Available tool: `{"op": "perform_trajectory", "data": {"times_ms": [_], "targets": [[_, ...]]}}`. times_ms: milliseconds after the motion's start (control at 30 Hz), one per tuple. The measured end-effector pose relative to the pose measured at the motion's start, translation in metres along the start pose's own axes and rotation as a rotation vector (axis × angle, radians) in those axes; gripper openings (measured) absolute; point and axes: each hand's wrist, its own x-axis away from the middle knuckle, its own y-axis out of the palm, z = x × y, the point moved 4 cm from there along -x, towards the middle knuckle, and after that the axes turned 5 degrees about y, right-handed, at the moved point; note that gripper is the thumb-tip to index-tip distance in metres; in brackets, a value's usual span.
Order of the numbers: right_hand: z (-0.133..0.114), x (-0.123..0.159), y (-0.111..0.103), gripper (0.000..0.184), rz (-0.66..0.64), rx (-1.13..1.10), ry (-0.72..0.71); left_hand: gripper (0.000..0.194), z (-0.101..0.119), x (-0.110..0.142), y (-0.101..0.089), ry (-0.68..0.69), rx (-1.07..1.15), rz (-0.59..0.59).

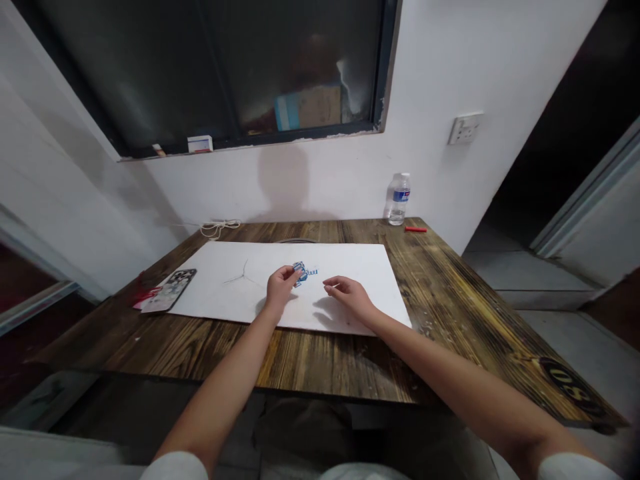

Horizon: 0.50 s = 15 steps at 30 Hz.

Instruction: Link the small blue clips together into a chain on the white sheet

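My left hand (281, 288) is closed, thumb and fingers pinching a small blue-and-white piece (301, 273) above the white board (360, 260). Comb-like blue bits (313, 271) stick out on the right side of that piece; its exact kind is too small to tell. A short gap to the right, my right hand (347, 293) hovers over the board with thumb and fingertips drawn together. Whatever may be between those fingertips is too small to make out. Thin dark lines (243, 275) meet in a three-armed shape on the board, left of my left hand.
On the board's left end lies a dark-edged patterned flat item (175, 290) beside a red packet (146, 295). A coiled white cord (219, 228), a water bottle (399, 200) and a red pen-like stick (415, 229) are at the back of the wooden table (450, 313), near the wall.
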Motion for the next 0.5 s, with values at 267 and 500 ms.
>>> {"op": "perform_trajectory", "data": {"times_ms": [267,500], "targets": [[-0.018,-0.016,-0.006,0.022,-0.061,0.250,-0.082,0.019,0.000,-0.004,-0.014,0.023,0.003,0.143],[-0.025,-0.061,0.001,0.025,-0.085,0.775,-0.287,0.019,0.000,-0.005,-0.014,0.015,0.030,0.158]]}}
